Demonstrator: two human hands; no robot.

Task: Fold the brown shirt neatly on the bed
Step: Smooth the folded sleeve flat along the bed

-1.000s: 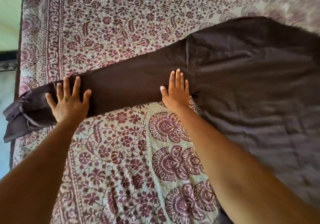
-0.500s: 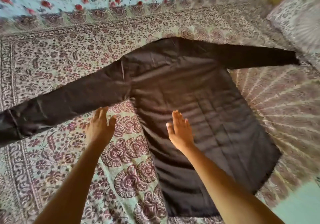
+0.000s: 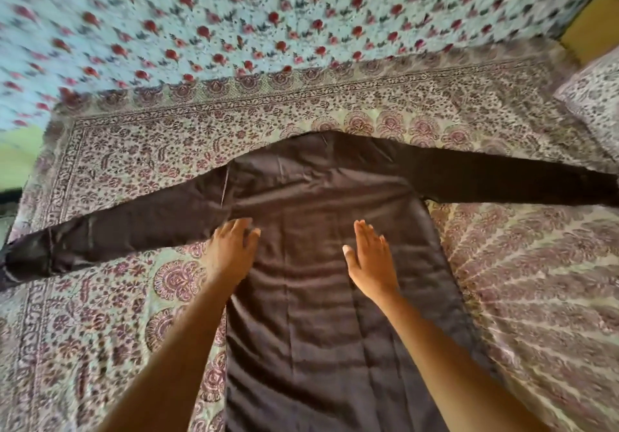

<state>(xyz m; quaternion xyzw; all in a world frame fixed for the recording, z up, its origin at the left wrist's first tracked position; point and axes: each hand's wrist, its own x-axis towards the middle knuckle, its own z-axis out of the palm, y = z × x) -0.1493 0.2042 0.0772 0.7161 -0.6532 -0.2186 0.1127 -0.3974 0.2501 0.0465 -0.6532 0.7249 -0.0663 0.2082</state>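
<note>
Brown shirt flat on the bed beneath straight, empty fingers of left hand and right hand

Brown shirt flat on bed

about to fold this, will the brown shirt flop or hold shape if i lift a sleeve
Likely floppy: the brown shirt lies flat with soft ripples. Its sheen suggests it may slide on the bedsheet. Probably light: it looks thin.
</note>
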